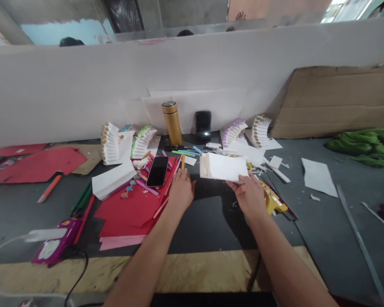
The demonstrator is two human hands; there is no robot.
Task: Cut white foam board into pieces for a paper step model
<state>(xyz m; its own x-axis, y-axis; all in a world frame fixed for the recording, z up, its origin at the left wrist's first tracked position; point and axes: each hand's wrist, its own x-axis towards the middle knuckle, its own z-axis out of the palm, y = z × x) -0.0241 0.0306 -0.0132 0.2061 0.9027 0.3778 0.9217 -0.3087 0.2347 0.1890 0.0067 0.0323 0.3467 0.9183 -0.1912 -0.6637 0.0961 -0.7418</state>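
White and thick, the stack of sheets (222,167) sits just right of the frame's centre, and I see the right hand (250,197) pinching its near edge between thumb and fingers. The left hand (181,192) lies open, palm down, at centre on the dark table (211,221), touching the red paper (128,211), with a black phone (157,170) just up-left of it.

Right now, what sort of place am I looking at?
Probably a craft workshop: red paper, markers and cardboard lie about, and the right hand holds a white stack.
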